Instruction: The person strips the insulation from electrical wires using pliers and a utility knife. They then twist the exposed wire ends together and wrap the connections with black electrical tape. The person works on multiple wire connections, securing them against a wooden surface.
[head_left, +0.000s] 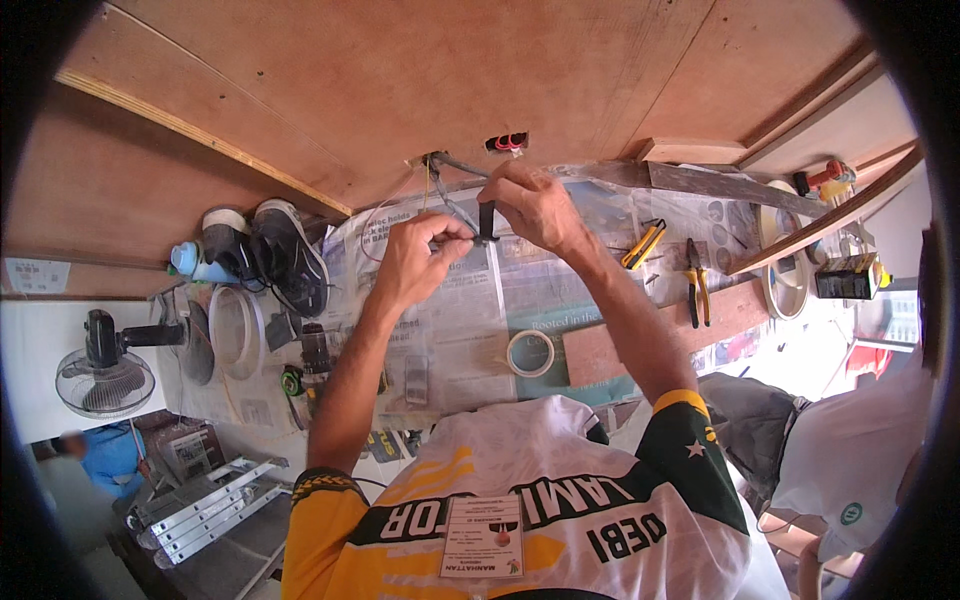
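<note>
My left hand [420,258] is closed, thumb and finger pinching the end of a grey cable [455,208] where dark tape meets it. The cable hangs out of a hole in the wooden panel. My right hand [532,205] is closed on a strip of black tape [487,220], which stretches down toward my left fingertips. Whether a roll sits inside the right hand is hidden. A thin yellow wire [427,188] dangles beside the cable. Just above the right hand, black cable ends with red wire [508,142] poke from a second hole.
Newspaper [450,320] covers the work surface. On the right lie a yellow utility knife [645,244], pliers [697,285], a wooden plank [670,335] and a tape roll [530,353]. Shoes [285,255] and a fan [105,370] are left. A person [850,450] is at right.
</note>
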